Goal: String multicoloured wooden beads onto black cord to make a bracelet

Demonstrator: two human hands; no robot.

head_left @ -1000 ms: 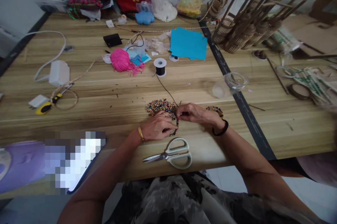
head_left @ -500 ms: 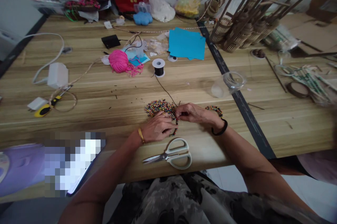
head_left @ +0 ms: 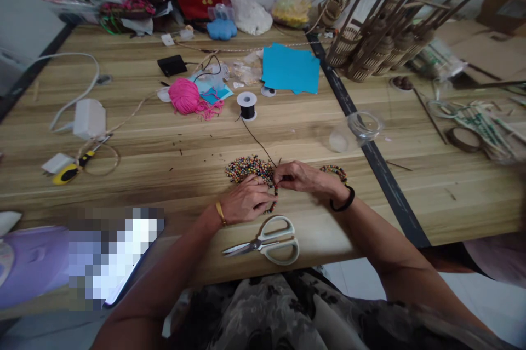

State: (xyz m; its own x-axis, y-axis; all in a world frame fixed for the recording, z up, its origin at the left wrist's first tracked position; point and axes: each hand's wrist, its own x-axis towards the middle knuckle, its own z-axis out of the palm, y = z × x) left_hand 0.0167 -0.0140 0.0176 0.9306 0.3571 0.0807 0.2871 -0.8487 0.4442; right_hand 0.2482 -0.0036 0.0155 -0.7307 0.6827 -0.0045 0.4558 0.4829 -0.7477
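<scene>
Together, left hand (head_left: 245, 201) and right hand (head_left: 299, 177) pinch one beaded string (head_left: 274, 200).

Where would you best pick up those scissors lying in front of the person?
Probably by the pale loop handles, coming from the right: the scissors lie flat and shut, blades pointing left, handles toward the right hand. Both hands are pinched on the bead strand.

Bare table (head_left: 172, 166) lies left of the bead pile (head_left: 246, 166); scissors (head_left: 267, 240) block the near edge.
</scene>
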